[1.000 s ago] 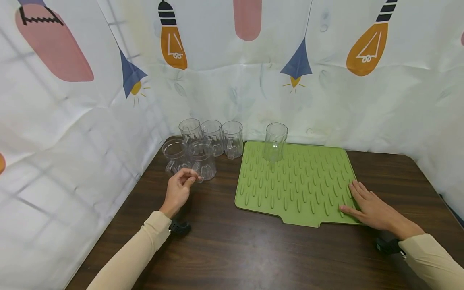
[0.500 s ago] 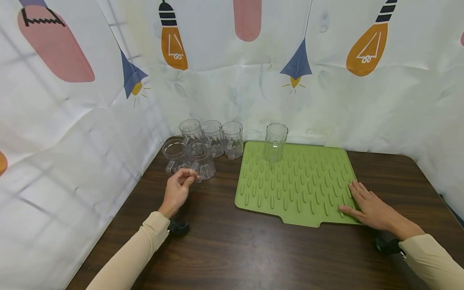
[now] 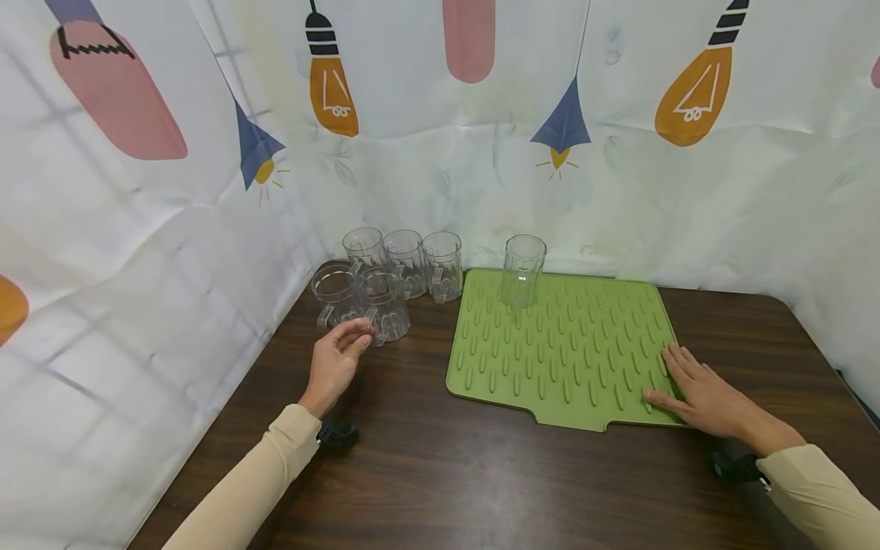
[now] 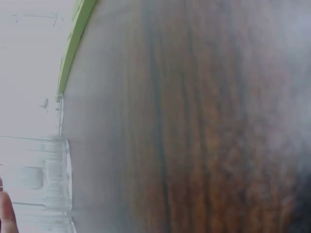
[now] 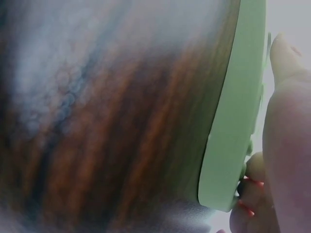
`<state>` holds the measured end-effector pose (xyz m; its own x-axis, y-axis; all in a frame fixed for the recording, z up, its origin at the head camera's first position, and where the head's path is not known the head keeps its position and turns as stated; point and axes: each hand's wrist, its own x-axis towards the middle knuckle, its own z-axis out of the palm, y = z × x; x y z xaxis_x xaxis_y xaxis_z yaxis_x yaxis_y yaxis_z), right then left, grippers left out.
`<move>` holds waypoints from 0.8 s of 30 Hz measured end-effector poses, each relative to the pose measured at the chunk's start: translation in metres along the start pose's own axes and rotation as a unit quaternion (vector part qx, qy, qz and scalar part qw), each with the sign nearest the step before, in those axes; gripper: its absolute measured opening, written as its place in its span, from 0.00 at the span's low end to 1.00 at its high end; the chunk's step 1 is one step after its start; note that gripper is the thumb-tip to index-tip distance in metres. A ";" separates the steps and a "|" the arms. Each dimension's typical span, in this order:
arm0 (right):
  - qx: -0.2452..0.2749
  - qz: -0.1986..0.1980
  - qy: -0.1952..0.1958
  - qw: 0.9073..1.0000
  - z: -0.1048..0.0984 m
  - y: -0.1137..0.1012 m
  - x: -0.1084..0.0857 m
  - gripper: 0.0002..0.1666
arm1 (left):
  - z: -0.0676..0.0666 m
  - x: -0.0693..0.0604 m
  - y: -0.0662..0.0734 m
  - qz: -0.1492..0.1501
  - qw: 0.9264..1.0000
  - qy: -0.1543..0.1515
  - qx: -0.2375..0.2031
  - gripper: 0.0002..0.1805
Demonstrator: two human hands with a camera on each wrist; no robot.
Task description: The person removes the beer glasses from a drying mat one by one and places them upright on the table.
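Note:
My left hand pinches the handle of a clear mug at the front of a group of clear mugs. That mug stands upright on the table. In the left wrist view only a fingertip shows, beside the mug. My right hand rests flat on the right edge of a green ribbed drying mat, fingers straight. The right wrist view shows the mat's thick edge under that hand. Another clear mug stands at the mat's back left.
Behind and left of the held mug are several more clear mugs, close together. A patterned white curtain hangs along the back and left of the dark wooden table.
The head view has shifted slightly. My left hand and the mug it holds have moved a touch left among the mugs. My right hand stays on the mat.

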<state>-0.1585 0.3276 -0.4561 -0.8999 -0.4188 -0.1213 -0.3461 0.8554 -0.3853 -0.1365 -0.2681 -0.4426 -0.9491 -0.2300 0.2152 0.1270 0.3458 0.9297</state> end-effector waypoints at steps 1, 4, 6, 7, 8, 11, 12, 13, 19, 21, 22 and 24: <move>0.001 0.000 0.000 1.000 0.000 0.000 0.000 0.59 | 0.000 -0.001 0.001 -0.001 1.000 0.002 -0.001 0.18; 0.000 -0.002 0.001 1.000 0.000 0.001 0.000 0.59 | -0.001 -0.002 0.005 0.002 1.000 0.015 -0.007 0.19; -0.001 -0.003 0.002 1.000 0.000 0.001 0.000 0.59 | -0.002 -0.002 0.007 0.008 1.000 0.024 -0.010 0.20; -0.002 -0.004 0.002 1.000 0.000 0.001 0.000 0.59 | -0.003 -0.001 0.008 0.013 0.999 0.028 -0.013 0.21; -0.002 -0.004 0.003 1.000 0.000 0.001 0.000 0.59 | -0.003 -0.001 0.009 0.018 0.999 0.031 -0.014 0.21; -0.001 -0.005 0.005 1.000 0.000 0.001 0.000 0.59 | -0.005 0.001 0.013 0.044 0.998 0.039 -0.007 0.21; -0.001 -0.005 0.006 1.000 0.000 0.001 0.000 0.59 | -0.005 0.001 0.015 0.057 0.997 0.043 -0.007 0.20; 0.000 -0.006 0.007 1.000 0.001 0.001 0.000 0.59 | -0.006 0.002 0.018 0.073 0.996 0.046 -0.006 0.20; -0.001 -0.007 0.011 1.000 0.001 0.001 -0.001 0.59 | -0.008 0.007 0.043 0.170 0.984 0.042 -0.007 0.19; 0.000 -0.007 0.012 1.000 0.001 0.001 -0.001 0.59 | -0.007 0.009 0.052 0.189 0.981 0.033 -0.011 0.20; -0.001 -0.007 0.012 1.000 0.001 0.001 -0.001 0.59 | -0.006 0.011 0.056 0.195 0.980 0.029 -0.014 0.20; -0.002 -0.008 0.013 1.000 0.000 0.000 -0.001 0.59 | -0.004 0.013 0.063 0.203 0.979 0.023 -0.021 0.20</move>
<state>-0.1579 0.3282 -0.4564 -0.9010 -0.4244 -0.0903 -0.3621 0.8500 -0.3826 -0.1395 -0.2527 -0.3802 -0.8038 -0.1223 0.5821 0.5042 0.3791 0.7759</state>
